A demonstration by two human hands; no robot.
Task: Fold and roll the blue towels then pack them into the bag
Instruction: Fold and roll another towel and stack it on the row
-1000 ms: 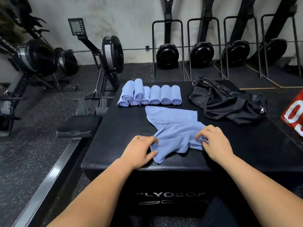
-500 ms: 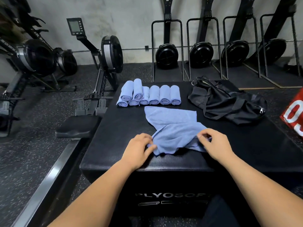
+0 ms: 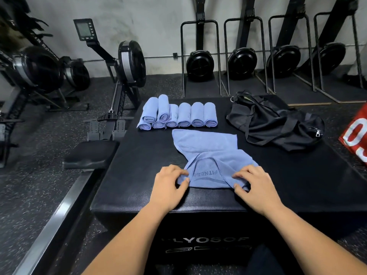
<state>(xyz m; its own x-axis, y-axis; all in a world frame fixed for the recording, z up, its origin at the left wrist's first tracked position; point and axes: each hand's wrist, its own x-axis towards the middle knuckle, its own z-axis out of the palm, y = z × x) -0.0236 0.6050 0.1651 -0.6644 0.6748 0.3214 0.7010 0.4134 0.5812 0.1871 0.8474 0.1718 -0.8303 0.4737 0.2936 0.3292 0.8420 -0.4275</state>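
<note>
Head view: person at a black worktop (image 3: pixel 139 165), both hands on one loose towel (image 3: pixel 204 143).
Loose towel place: left of the bag (image 3: pixel 274 124) and nearer the person than it, not touching it. Far half lies flat, near half is bunched and turned over, with the "FITNESS" print upside down.
Rolled towels place: row of rolled towels (image 3: pixel 184 116) left of the bag, about level with it. Two rolls are stacked on the end farthest from the bag.
Left hand: left hand (image 3: pixel 168 185) pinches, thumb against fingers, the near corner on the side away from the bag.
Right hand: right hand (image 3: pixel 256 187) pinches the near edge on the bag side.
Handling: looks light, soft and limp. Likely slumps out of any fold and drags on the textured top. Not fragile.
Where to hold: hemmed corners, one per hand, pulled taut. For rolling, fingers across the full width.
Risk: uneven edges would give a loose roll.
Bag: black, slumped. Cannot tell if its mouth is open.
</note>
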